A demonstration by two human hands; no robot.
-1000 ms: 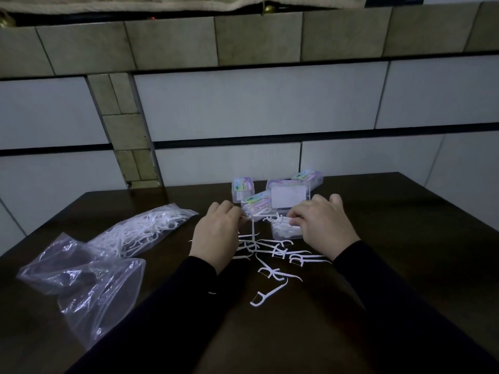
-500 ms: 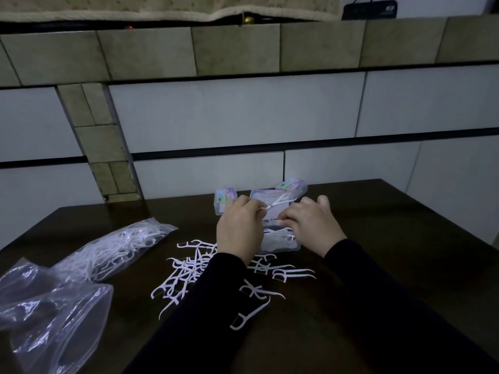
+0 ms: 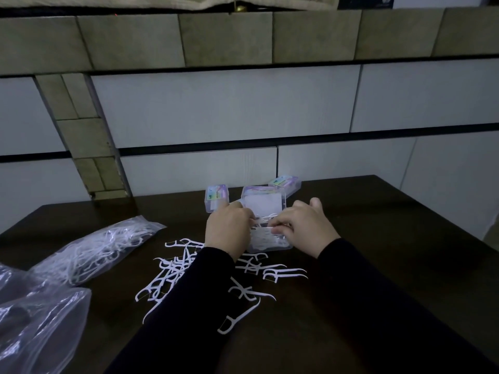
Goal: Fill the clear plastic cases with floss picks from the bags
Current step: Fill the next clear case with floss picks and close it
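Floss picks (image 3: 266,224) are being pinched between both hands right over the open clear case (image 3: 270,242), which is sitting mid-table with its lid (image 3: 263,205) standing up behind. The left hand (image 3: 229,230) is curling its fingers round one end of a small bunch while the right hand (image 3: 302,228) is nipping the other end with its fingertips, probably so the picks are going in lined up rather than tangled. The case is already holding a white heap.

More loose picks (image 3: 175,273) are lying scattered just in front of the case, within easy reach of both hands. Further left, a bag of picks (image 3: 94,249) is waiting with its mouth towards the pile, and a crumpled bag (image 3: 37,319) is lying nearer the table edge (image 3: 405,265).

Behind the lid, two closed cases (image 3: 217,198) (image 3: 285,183) are standing apart, seemingly finished. They are carrying colourful labels, but the print is too small and dim to read.
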